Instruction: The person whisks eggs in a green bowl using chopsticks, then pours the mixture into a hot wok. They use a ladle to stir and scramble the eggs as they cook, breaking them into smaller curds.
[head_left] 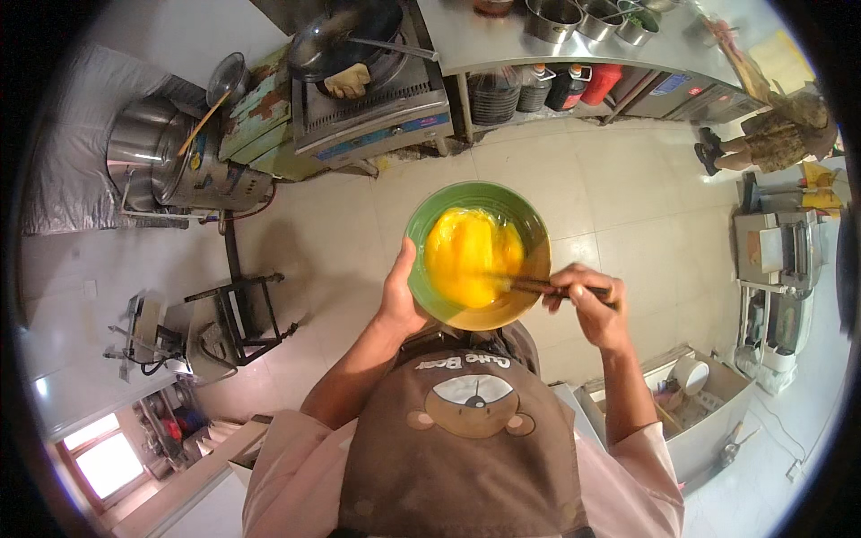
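My left hand grips the left rim of a green bowl, thumb up against its edge and fingers hidden beneath it. Inside the bowl lies yellow-orange beaten egg, with clear egg white showing near its upper edge. Dark chopsticks are held in my right hand at the bowl's right side. Their tips reach into the egg and are blurred. The bowl is held in front of my brown apron, above the tiled floor.
A gas stove with a black wok stands ahead to the left. Right of it runs a steel counter bearing metal pots. A large steel pot is at the left. Another person stands at the far right, near a sink.
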### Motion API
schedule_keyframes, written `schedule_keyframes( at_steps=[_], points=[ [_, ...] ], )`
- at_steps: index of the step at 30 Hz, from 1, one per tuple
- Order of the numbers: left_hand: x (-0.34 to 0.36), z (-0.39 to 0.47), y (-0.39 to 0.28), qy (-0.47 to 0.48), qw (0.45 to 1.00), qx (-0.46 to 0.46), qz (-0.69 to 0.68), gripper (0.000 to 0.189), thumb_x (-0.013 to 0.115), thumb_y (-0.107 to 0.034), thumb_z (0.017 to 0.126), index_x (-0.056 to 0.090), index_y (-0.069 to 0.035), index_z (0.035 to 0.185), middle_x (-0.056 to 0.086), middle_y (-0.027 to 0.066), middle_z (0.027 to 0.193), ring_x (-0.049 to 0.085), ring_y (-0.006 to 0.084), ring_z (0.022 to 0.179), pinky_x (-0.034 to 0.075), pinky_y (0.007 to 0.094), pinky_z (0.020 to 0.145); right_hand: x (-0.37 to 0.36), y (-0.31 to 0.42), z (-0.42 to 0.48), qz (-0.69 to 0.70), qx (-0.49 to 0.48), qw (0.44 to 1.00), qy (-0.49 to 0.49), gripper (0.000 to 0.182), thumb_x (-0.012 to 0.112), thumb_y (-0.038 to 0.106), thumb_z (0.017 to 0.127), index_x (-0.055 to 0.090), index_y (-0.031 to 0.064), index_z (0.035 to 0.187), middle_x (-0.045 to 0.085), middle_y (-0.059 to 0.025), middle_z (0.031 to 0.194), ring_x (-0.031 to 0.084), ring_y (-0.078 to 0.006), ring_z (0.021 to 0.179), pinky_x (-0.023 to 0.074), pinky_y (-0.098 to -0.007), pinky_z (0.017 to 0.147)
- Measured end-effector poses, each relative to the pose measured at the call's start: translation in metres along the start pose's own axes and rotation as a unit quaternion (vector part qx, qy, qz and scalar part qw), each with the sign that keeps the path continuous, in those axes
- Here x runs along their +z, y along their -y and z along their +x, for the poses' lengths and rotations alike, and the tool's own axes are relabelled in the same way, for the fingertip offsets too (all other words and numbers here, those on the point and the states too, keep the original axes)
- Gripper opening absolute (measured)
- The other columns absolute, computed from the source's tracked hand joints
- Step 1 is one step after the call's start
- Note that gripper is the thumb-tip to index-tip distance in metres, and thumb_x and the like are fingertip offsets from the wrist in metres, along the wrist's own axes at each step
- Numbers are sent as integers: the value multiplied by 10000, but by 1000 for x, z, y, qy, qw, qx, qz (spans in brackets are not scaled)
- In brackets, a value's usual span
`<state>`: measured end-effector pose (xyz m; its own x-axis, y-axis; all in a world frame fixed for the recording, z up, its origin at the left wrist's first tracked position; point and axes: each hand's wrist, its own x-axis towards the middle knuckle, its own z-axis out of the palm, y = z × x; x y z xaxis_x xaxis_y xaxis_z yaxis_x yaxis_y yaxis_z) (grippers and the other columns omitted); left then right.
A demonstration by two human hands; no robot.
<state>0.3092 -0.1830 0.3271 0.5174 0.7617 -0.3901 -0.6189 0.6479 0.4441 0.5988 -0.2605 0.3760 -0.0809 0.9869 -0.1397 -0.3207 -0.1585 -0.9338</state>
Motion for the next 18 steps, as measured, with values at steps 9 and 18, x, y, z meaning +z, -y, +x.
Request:
schedule_keyframes(
  at_steps=[9,18],
  points=[
    [6,5,-4,11,1000,-5,4,722,446,-592,1027,415,-43,1495,522,153,1462,522,308,1331,406,479,1132,-2,7,11,5,-70,986,-153,290,604,180,1005,716,-82,951,692,-185,952,676,-252,814,546,-360,722],
    [4,3,-5,-3,1000,-17,-20,710,443,-589,1029,427,-47,1486,523,142,1463,520,303,1334,406,478,1133,3,13,4,44,-25,999,-4,292,562,168,1028,703,-86,1004,689,-160,961,667,-232,834,542,-355,726]
  ],
)
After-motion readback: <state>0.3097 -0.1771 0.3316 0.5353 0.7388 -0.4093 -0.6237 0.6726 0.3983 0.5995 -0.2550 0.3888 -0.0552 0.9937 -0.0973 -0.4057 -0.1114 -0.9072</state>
